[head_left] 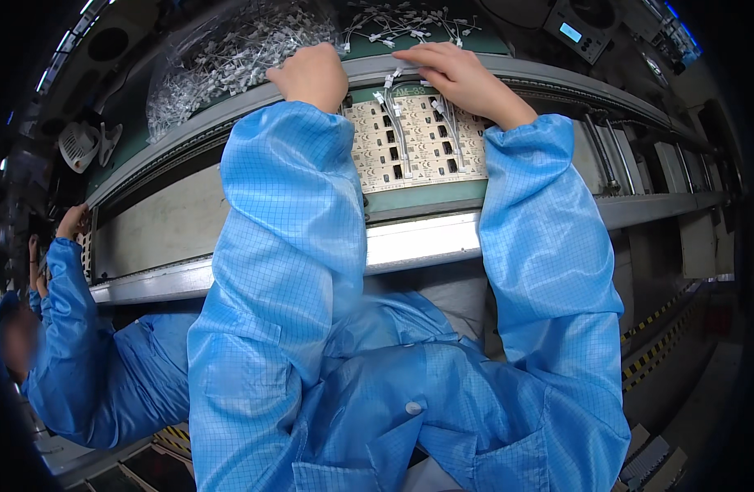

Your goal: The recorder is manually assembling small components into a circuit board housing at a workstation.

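Conveyor line (pixel 410 246), grey rails. Circuit-board panel (pixel 414 148) on belt, white wire connectors (pixel 397 123) laid across it. Left hand (pixel 310 75) clenched beside bag of connectors (pixel 221 61); right hand (pixel 459 78) fingers pinching connector at panel's far edge. Co-worker's hand (pixel 70 221) at left.

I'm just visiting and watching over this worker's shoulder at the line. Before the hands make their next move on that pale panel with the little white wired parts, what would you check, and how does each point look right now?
1. Circuit panel lies flat on the conveyor in front of the person: ok.
2. Right hand rests at the panel's far edge on the white wired parts: ok.
3. Left hand is closed at the clear bag of parts; whether it holds one: cannot tell.
4. Loose wired parts lie within reach beyond the panel: ok.
5. Parts seated fully in the panel: cannot tell.
6. Co-worker's hand at far left is well apart: ok.
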Demonstrator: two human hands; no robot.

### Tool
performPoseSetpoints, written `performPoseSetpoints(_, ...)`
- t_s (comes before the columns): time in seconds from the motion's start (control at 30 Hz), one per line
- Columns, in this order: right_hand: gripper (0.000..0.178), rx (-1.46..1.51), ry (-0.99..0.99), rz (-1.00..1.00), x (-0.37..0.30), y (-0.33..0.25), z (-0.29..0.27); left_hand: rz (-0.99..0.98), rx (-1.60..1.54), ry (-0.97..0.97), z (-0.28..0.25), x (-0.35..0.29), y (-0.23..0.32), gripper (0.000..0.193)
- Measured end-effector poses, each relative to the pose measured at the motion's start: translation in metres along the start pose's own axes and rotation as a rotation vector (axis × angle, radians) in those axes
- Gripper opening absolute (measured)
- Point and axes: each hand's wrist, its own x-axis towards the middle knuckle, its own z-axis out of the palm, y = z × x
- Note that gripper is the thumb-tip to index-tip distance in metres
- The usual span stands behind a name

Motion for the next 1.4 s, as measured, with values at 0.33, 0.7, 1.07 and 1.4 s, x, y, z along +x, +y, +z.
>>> performPoseSetpoints(0.33, 0.035, -0.071, 0.073, -0.045, -0.004, 0.002, -0.009, 0.812, -0.419, 0.074, -0.005, 0.009, -0.021, 0.02)
performPoseSetpoints(0.7, 0.036, -0.131, -0.145, 0.063, 0.02, -0.064, 0.012, 0.626, -0.737, 0.056, -0.005, -0.003, -0.038, 0.02)
performPoseSetpoints(1.07, 0.04, 0.284, -0.196, 0.0, 0.03, -0.075, -0.007, 0.715, -0.823, -0.069, -0.006, 0.001, -0.037, 0.021)
performPoseSetpoints(1.4, 0.039, 0.688, -0.243, -0.018, 0.027, -0.073, -0.008, 0.798, -0.844, -0.166, 0.003, 0.0, -0.029, 0.025)
